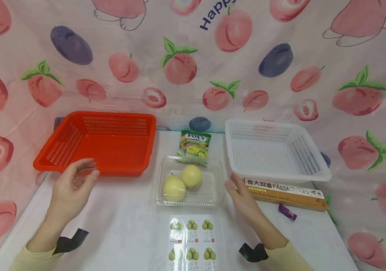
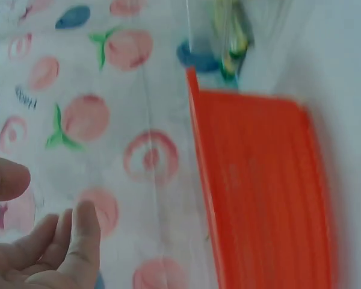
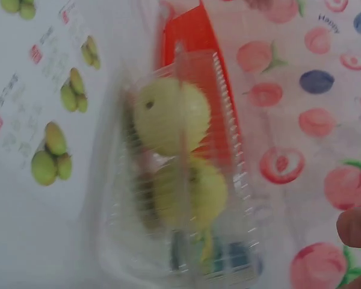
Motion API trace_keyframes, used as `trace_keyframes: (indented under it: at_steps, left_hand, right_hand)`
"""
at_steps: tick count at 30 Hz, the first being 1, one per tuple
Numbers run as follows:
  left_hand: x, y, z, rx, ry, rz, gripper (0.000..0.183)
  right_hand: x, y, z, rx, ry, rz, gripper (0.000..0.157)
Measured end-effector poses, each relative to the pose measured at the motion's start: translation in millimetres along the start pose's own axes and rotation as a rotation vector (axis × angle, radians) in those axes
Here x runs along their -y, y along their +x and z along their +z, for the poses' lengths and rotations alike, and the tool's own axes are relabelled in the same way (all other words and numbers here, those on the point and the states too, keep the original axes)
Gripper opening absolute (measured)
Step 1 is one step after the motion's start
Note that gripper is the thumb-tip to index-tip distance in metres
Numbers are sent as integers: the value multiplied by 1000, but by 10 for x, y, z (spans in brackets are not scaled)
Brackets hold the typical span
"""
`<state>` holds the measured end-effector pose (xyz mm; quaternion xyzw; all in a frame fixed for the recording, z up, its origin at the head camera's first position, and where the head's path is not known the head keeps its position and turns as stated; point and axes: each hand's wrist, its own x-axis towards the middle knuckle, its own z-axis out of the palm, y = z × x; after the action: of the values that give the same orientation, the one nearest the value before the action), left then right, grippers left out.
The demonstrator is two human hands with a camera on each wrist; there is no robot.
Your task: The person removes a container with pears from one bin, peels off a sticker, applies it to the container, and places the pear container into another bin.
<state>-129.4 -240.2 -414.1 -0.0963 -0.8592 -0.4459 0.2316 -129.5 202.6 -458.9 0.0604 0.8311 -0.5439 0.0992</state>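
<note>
My left hand [image 1: 72,188] hovers at the near edge of the red basket [image 1: 111,152], fingers loosely bent with nothing in them. My right hand [image 1: 245,199] is beside the right side of a clear plastic box [image 1: 213,188], fingers fairly straight and holding nothing. Inside the box lie two yellow-green pears [image 1: 191,176], seen through the plastic in the right wrist view too. A long pasta box [image 1: 287,195] lies just right of the right hand, its left end partly hidden by the fingers. In the left wrist view, the thumb [image 2: 9,179] and fingers stand apart.
A white basket [image 1: 264,150] stands at the back right. Behind the clear box lies a green Fox's candy bag [image 1: 194,144]. A sheet of pear stickers [image 1: 193,241] lies at the front, and a small purple wrapped candy [image 1: 287,212] near the pasta box. A fruit-print cloth [image 1: 193,75] hangs behind.
</note>
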Motion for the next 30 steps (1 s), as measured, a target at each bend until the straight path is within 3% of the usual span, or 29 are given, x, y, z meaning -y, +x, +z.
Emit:
trace_keyframes:
  at_steps: [6, 8, 11, 15, 18, 22, 30]
  left_hand:
    - [-137, -227, 287, 291, -99, -27, 27]
    - [-162, -298, 408, 384, -129, -39, 24]
    - [-175, -388, 590, 531, -173, -62, 22]
    - [-137, -478, 836, 695, -203, -37, 21]
    - [-109, -534, 1022, 742, -189, 31, 22]
    - [-87, -606, 1211, 737, -92, 102, 29]
    - [-107, -733, 1415, 747, 130, 165, 34]
  right_hand:
    - [208, -274, -18, -63, 15, -233, 59]
    - [260, -360, 11, -60, 45, -277, 53]
    - [305, -470, 80, -9, 125, -299, 46]
    - [328, -582, 202, 88, 204, -256, 42]
    - [304, -629, 294, 162, 220, -216, 41]
    - [233, -665, 407, 256, 224, -184, 42]
    - [61, -704, 521, 356, 206, -142, 41]
